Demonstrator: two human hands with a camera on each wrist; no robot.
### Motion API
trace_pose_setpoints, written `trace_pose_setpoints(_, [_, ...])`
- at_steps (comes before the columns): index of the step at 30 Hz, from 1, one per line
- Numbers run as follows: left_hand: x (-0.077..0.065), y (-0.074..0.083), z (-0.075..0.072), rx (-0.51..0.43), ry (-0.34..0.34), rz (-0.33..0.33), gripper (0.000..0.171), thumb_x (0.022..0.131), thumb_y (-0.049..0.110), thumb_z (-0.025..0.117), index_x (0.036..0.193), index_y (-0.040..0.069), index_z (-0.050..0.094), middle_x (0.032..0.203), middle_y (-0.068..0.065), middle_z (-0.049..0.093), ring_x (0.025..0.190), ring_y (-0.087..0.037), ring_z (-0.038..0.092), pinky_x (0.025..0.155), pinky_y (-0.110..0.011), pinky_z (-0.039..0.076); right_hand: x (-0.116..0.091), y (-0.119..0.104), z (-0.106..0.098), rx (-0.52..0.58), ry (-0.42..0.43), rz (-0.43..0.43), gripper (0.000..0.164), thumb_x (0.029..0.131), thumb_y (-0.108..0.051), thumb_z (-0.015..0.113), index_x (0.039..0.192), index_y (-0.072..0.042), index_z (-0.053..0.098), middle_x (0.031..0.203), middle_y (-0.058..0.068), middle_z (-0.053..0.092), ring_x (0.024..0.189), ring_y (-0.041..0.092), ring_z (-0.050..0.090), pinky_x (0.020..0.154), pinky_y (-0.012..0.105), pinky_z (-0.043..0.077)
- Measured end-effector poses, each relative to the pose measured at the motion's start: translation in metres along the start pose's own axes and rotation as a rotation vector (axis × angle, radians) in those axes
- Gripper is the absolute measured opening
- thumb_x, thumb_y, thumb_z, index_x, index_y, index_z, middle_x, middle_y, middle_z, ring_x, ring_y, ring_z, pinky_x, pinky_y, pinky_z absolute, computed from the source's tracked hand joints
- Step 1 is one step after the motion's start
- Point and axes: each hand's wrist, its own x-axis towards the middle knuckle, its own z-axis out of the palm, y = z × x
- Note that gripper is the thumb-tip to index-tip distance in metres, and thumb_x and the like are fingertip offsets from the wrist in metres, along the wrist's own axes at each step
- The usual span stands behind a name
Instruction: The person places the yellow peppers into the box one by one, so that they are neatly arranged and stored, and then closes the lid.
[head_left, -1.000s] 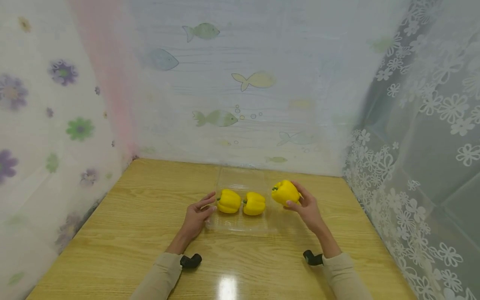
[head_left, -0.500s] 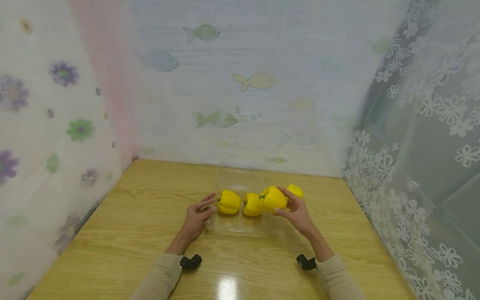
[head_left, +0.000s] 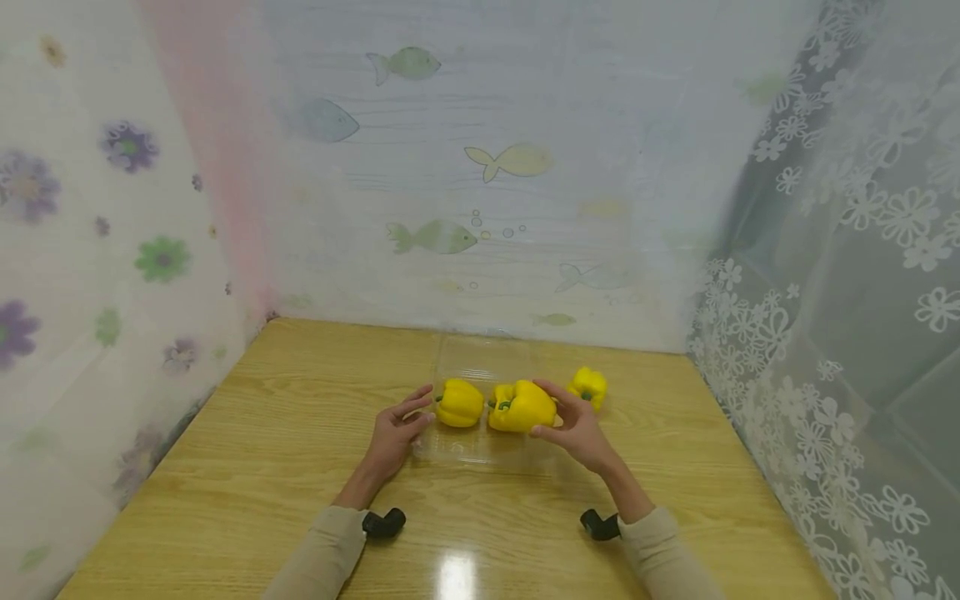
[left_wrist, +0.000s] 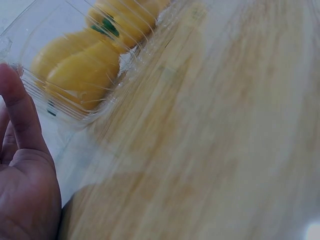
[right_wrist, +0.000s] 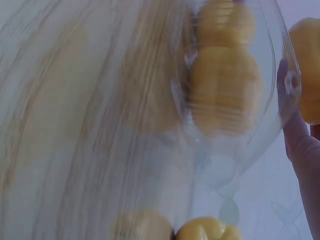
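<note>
A clear plastic container (head_left: 472, 458) lies on the table with its lid (head_left: 483, 354) folded back. Inside sit two yellow bell peppers, a left one (head_left: 460, 403) and a right one (head_left: 498, 418), the latter partly hidden. My right hand (head_left: 581, 432) grips another yellow bell pepper (head_left: 531, 406) between thumb and fingers, above the container's right side; the right wrist view shows this held pepper (right_wrist: 307, 70) higher than the container rim. At the container's left edge is my left hand (head_left: 393, 433), its fingers extended and fingertips touching the rim.
One more yellow bell pepper (head_left: 588, 388) rests on the wooden table (head_left: 300, 400), right of the container and behind my right hand. Patterned curtains hang at the back (head_left: 480, 275) and along both sides of the table.
My right hand has moved left with its bell pepper, from beside the container to over it. That uncovers the pepper on the table. My left hand stays in place.
</note>
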Motion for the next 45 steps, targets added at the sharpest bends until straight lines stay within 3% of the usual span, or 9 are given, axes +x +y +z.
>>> trace_pose_setpoints(7, [0.001,0.001,0.002,0.002,-0.01,-0.001,0.044,0.096,-0.001,0.067,0.135,-0.018,0.054,0.159,-0.02,0.04,0.078,-0.004,0.057,0.051,-0.014,0.043,0.005,0.003,0.014,-0.002,-0.005,0.041,0.072,0.092,-0.002,0.074,0.154,0.003,0.038,0.156,0.014,0.041,0.134,0.015,0.049,0.091,0.034,0.058])
trace_pose_setpoints(14, [0.002,0.001,0.004,-0.004,-0.024,0.008,0.044,0.097,-0.002,0.065,0.136,-0.019,0.052,0.16,-0.021,0.038,0.078,-0.003,0.057,0.052,-0.014,0.043,0.009,0.006,0.022,-0.003,-0.025,0.05,0.07,0.094,-0.005,0.072,0.155,-0.002,0.038,0.16,0.022,0.033,0.143,0.045,0.035,0.093,0.031,0.056])
trace_pose_setpoints(17, [0.002,0.0,0.004,-0.008,-0.025,0.01,0.044,0.097,-0.003,0.065,0.136,-0.02,0.052,0.16,-0.021,0.038,0.079,-0.003,0.057,0.052,-0.014,0.043,0.01,0.007,0.026,0.002,-0.04,0.053,0.07,0.094,-0.005,0.072,0.156,-0.003,0.038,0.159,0.023,0.033,0.143,0.05,0.033,0.092,0.032,0.057])
trace_pose_setpoints(37, [0.001,0.0,0.004,0.023,0.004,0.021,0.046,0.096,-0.003,0.066,0.134,-0.023,0.05,0.158,-0.024,0.04,0.079,-0.005,0.059,0.052,-0.015,0.043,0.027,0.011,0.053,-0.029,-0.141,0.137,0.069,0.095,-0.005,0.071,0.156,-0.008,0.039,0.16,0.017,0.035,0.14,0.044,0.042,0.096,0.038,0.056])
trace_pose_setpoints(45, [-0.001,0.001,0.002,0.031,0.0,0.039,0.046,0.096,-0.002,0.066,0.134,-0.022,0.051,0.158,-0.024,0.04,0.078,-0.005,0.059,0.052,-0.015,0.043,0.033,0.015,0.064,-0.14,-0.152,0.145,0.066,0.096,-0.01,0.071,0.155,-0.011,0.043,0.16,0.014,0.038,0.14,0.038,0.046,0.106,0.042,0.049])
